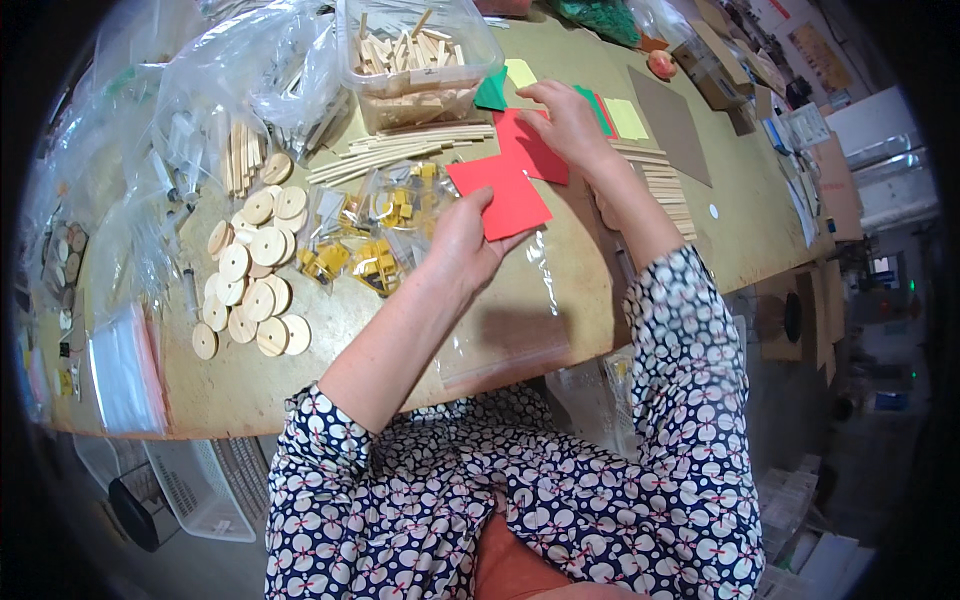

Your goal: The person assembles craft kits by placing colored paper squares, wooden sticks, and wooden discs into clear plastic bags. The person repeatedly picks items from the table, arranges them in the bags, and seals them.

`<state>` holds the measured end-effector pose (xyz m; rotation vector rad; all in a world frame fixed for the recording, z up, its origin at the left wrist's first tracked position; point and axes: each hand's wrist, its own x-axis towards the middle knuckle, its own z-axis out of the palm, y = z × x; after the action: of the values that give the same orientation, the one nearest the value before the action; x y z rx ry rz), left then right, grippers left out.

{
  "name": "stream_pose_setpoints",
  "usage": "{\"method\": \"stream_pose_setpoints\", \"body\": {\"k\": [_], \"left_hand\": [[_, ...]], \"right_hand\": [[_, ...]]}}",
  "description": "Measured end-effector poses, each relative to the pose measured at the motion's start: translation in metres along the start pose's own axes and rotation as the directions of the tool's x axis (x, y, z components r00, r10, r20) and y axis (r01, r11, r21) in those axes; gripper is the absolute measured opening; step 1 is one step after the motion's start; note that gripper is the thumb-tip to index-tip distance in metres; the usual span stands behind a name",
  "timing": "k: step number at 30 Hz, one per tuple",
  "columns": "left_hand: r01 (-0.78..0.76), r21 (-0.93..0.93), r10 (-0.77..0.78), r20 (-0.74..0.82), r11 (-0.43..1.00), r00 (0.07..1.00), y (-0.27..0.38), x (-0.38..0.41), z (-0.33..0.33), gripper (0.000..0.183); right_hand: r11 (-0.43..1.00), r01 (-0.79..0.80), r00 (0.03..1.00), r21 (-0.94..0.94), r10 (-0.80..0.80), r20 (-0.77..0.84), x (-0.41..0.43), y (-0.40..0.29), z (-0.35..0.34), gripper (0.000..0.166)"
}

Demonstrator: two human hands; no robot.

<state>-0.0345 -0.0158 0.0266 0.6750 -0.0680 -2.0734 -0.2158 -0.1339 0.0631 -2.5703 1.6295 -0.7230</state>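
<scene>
My left hand grips a red square sheet, thumb on top and fingers underneath. Under and beyond it lies a second red sheet, partly covered by my right hand. That hand hovers at the far side of the second sheet, thumb and fingers apart with nothing visible between them; whether a fingertip touches the sheet is unclear. Close to it are a yellow sheet, a green sheet and, on the right, another yellow sheet. A clear plastic bag lies flat before me.
Left of my hands are bagged yellow plastic parts, wooden discs and thin wooden sticks. Behind them stands a clear plastic bin of wood pieces. Flat wooden sticks lie beneath my right forearm. The table edge curves close to my body.
</scene>
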Motion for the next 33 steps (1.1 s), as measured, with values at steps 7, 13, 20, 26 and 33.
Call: {"method": "stream_pose_setpoints", "body": {"k": [7, 13, 20, 26, 33], "left_hand": [[0.006, 0.076, -0.007, 0.013, 0.997, 1.000, 0.000, 0.001, -0.006, 0.041], [-0.004, 0.051, 0.000, 0.083, 0.999, 0.997, 0.000, 0.002, -0.013, 0.041], [0.001, 0.040, -0.004, 0.078, 0.999, 0.997, 0.001, -0.001, -0.009, 0.041], [-0.023, 0.029, 0.020, 0.086, 0.999, 0.996, 0.002, 0.003, -0.011, 0.041], [-0.105, 0.038, 0.102, 0.091, 0.994, 0.991, -0.003, 0.004, -0.013, 0.029]], "right_hand": [[1.000, -0.023, 0.992, 0.019, 0.020, 0.127, 0.059, 0.049, 0.069, 0.039], [0.936, -0.242, 0.933, 0.257, 0.151, 0.328, 0.067, 0.063, 0.063, 0.033], [0.964, -0.252, 0.967, 0.087, 0.253, -0.007, 0.053, 0.045, 0.051, 0.016], [0.990, 0.134, 0.968, 0.051, -0.120, -0.221, -0.035, -0.028, -0.015, 0.009], [0.922, 0.385, 0.916, -0.039, -0.387, -0.101, -0.103, -0.073, -0.016, 0.009]]}}
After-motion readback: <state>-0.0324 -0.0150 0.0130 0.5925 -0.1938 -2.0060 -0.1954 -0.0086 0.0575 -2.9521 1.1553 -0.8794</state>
